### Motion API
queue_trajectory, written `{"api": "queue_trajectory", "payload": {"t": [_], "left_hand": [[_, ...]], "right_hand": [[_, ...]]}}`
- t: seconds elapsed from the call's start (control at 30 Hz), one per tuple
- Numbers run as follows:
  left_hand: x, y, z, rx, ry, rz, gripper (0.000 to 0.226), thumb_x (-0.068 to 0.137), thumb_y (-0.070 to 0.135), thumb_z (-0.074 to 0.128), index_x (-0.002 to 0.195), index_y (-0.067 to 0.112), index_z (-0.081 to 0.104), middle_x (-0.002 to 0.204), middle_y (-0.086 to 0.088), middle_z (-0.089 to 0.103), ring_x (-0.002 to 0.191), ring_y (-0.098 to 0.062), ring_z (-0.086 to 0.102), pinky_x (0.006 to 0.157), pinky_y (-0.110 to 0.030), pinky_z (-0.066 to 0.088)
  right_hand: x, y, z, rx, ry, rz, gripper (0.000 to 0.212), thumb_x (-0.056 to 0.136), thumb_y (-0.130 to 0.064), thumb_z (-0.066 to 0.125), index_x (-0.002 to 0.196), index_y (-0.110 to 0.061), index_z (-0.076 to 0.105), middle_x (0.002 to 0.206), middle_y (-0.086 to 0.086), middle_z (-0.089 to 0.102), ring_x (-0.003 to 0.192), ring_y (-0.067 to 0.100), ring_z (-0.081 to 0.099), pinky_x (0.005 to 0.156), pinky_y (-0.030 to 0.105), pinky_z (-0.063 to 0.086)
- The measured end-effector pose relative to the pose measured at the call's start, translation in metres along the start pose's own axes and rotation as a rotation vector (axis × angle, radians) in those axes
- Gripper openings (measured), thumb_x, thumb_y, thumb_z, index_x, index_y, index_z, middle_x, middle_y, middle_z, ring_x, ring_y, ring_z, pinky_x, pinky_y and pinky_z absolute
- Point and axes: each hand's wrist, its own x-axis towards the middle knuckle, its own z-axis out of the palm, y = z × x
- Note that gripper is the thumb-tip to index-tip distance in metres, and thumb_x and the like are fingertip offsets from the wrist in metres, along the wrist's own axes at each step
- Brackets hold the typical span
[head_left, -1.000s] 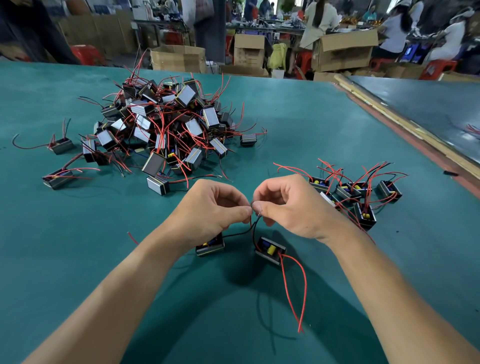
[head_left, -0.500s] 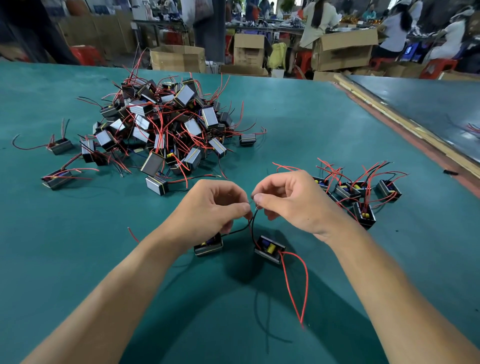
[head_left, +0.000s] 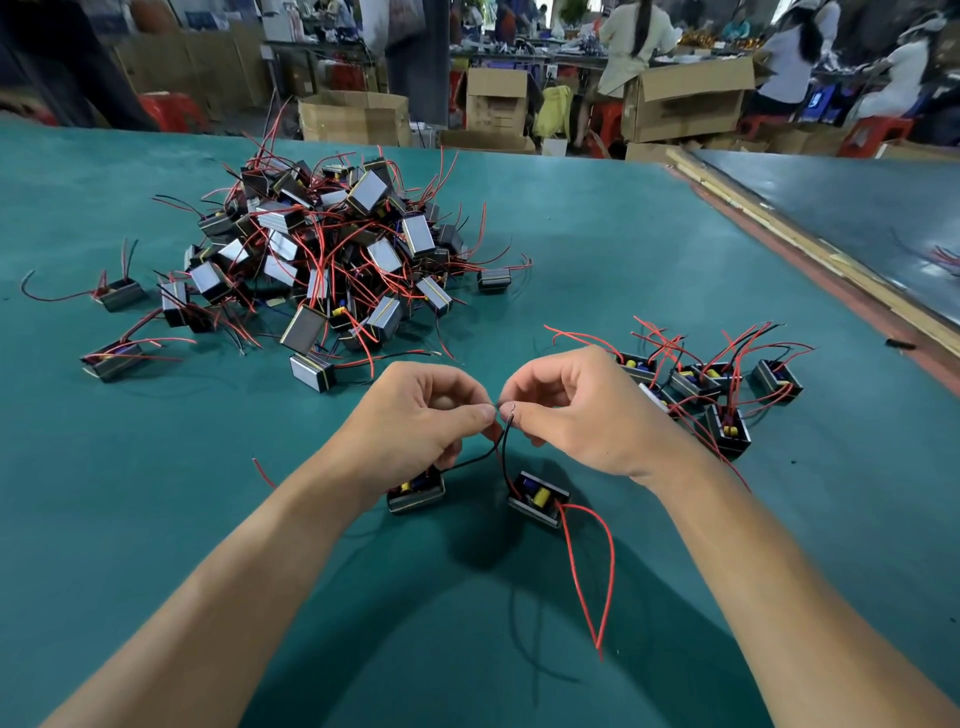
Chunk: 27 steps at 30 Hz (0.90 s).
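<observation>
Left grip (head_left: 415, 421), right grip (head_left: 587, 415) pinch black wires (head_left: 505, 451) — tips hidden.

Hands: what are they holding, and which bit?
The left hand and right hand pinch the tip ends of two black wires, where they meet.

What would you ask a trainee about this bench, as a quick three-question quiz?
1. True or false: the left hand and right hand each pinch the wires rising from the left module and right module.
2. Where does the big pile lie on the table? A) far left B) far right C) in a box
3. Fill in: the loose wire trailing from the right module is ____.

Key: 1 true; 2 A; 3 red.
</observation>
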Motion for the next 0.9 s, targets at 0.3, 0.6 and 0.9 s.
{"api": "queue_trajectory", "payload": {"t": [0.3,0.6,0.9], "left_hand": [[-0.0001,0.0012,-0.0025,-0.041,-0.028,-0.036,0.011,0.090,0.000,0.063,0.080,0.002,0.067,0.072,-0.012,0.069,0.046,-0.014,0.041,0.044,-0.020,0.035],[0.0003,0.0015,-0.0073,-0.095,-0.150,-0.077,0.014,0.091,0.003,0.060,0.080,0.004,0.068,0.073,-0.008,0.067,0.045,-0.010,0.041,0.044,-0.016,0.035],[0.0010,0.0008,-0.0072,-0.101,-0.149,-0.095,0.015,0.090,0.004,0.061,0.078,0.005,0.070,0.072,-0.008,0.067,0.046,-0.012,0.040,0.044,-0.018,0.035]], "right_hand": [[-0.0025,-0.0020,-0.0031,-0.130,0.049,-0.107,0.029,0.082,0.002,0.072,0.078,-0.027,0.069,0.074,-0.014,0.070,0.068,0.004,0.061,0.063,0.018,0.050],[-0.0021,-0.0008,-0.0076,-0.111,0.027,-0.138,0.021,0.082,-0.001,0.077,0.078,-0.022,0.078,0.073,-0.006,0.074,0.065,0.002,0.062,0.062,0.011,0.045],[-0.0028,-0.0008,-0.0102,-0.093,0.014,-0.126,0.011,0.079,-0.008,0.082,0.080,-0.018,0.079,0.073,-0.004,0.076,0.067,0.007,0.066,0.064,0.021,0.053]]}}
